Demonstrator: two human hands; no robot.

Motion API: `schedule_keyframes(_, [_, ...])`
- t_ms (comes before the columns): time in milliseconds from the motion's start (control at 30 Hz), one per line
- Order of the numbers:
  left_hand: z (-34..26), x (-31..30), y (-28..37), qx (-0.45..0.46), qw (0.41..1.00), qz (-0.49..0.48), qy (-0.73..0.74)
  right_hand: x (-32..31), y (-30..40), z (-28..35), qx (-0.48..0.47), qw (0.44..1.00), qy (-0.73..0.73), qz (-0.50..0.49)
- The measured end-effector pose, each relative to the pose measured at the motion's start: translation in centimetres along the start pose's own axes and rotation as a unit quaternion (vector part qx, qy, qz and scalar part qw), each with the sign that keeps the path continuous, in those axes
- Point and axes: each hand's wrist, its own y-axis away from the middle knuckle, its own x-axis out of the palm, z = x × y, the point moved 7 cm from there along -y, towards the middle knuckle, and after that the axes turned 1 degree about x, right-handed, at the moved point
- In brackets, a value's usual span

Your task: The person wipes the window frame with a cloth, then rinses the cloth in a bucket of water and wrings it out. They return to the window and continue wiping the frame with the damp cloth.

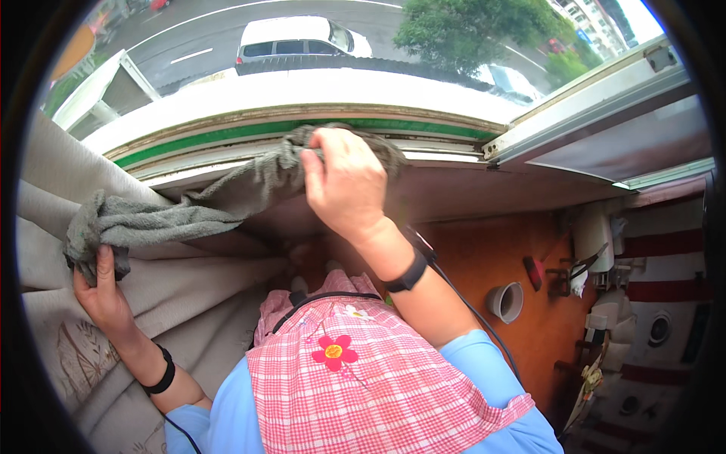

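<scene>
A long grey-green terry cloth (170, 224) stretches between my two hands. My right hand (346, 176) grips its bunched far end and presses it onto the track of a sliding window frame (238, 136), where a green strip runs along the sill. At the left, my left hand (105, 289) holds the cloth's other end, thumb up, in front of a beige curtain. The middle of the cloth sags below the window ledge. Both wrists wear black bands.
The beige curtain (187, 284) hangs in folds on the left. A sliding window sash (612, 130) stands at the right. On the orange floor (471, 244) are a light-coloured bucket (506, 302) and a red broom head (533, 272). Outside, a white van (300, 40) is on the road.
</scene>
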Motion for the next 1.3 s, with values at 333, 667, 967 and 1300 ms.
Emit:
schedule_keyframes(333, [0.8,-1.4,-0.2,0.006,0.999,-0.04,0.026,-3.8,4.0,-1.3,0.207,0.783,-0.577,0.106])
schedule_keyframes(667, [0.9,-1.0,0.0,-0.005,1.0,-0.019,0.009,-9.6,0.0,-12.9,0.162,0.982,0.094,-0.018])
schedule_keyframes(967, [0.6,-1.9,-0.5,0.013,0.997,-0.058,-0.047,-2.0,-0.3,-4.3,-0.051,0.98,0.194,-0.017])
schedule_keyframes(1300, [1.4,-2.7,-1.5,0.014,0.997,-0.069,-0.025,11.0,-1.7,6.1,-0.083,0.993,-0.006,0.079])
